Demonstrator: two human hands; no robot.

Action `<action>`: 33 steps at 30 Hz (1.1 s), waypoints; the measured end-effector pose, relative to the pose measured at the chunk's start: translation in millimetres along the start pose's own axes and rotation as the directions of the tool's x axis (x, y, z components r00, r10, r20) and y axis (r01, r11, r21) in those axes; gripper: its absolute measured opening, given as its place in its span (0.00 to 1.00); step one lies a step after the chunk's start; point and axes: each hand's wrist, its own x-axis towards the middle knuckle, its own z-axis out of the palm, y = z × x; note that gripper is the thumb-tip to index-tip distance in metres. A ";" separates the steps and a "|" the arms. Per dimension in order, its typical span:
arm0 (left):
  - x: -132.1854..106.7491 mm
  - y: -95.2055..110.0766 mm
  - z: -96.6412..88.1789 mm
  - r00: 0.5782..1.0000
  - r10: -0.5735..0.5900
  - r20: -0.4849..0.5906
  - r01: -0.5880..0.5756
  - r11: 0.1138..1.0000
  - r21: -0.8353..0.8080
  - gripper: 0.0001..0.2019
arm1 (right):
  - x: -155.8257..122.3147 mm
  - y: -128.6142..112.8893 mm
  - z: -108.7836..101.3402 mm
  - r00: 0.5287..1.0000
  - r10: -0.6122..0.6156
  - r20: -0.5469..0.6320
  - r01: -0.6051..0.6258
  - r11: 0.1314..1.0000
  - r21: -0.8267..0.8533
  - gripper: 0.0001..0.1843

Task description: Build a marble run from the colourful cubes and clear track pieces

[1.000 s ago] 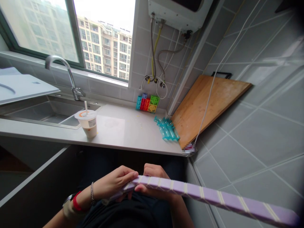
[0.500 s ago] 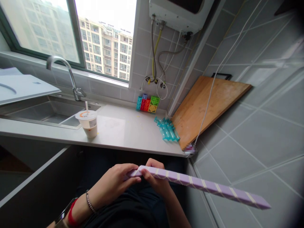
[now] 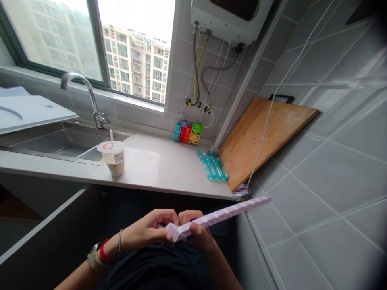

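Observation:
A purple snake puzzle (image 3: 225, 213) with pale stripes is held in front of my body, below the counter's front edge. Most of it runs straight, its far end pointing up and to the right. Close to my fingers, the near end bends at an angle. My left hand (image 3: 148, 229) pinches the short bent end between thumb and fingers. Wrapped round the straight part just beside the bend is my right hand (image 3: 199, 235), its thumb lying on top. Some fingertips of both hands are hidden behind the puzzle.
On the white counter (image 3: 151, 173) stand a drink cup (image 3: 115, 161) with a straw, teal plastic pieces (image 3: 213, 165) and a colourful moulded block (image 3: 188, 132). A wooden board (image 3: 266, 137) leans at the right wall, a white cord (image 3: 266, 121) across it. A sink (image 3: 54, 141) lies left.
The puzzle's long part has swung from sloping down rightwards to sloping up rightwards. A bend now shows between my hands, and my left wrist has turned.

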 end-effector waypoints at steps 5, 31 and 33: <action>1.7 -5.7 -3.7 0.995 0.080 -0.063 -0.072 0.990 0.124 0.24 | 0.4 14.0 2.2 0.995 0.067 -0.074 -0.063 0.997 0.052 0.27; 4.4 -2.2 -1.5 0.940 -0.331 0.079 0.331 0.944 0.016 0.28 | -5.3 -5.6 -10.2 0.998 -0.048 0.052 0.070 0.759 -0.648 0.30; 4.0 -3.7 -2.5 0.931 -0.355 0.086 0.355 0.935 0.014 0.29 | -5.7 -9.1 -8.3 0.997 -0.038 0.064 0.073 0.685 -0.725 0.26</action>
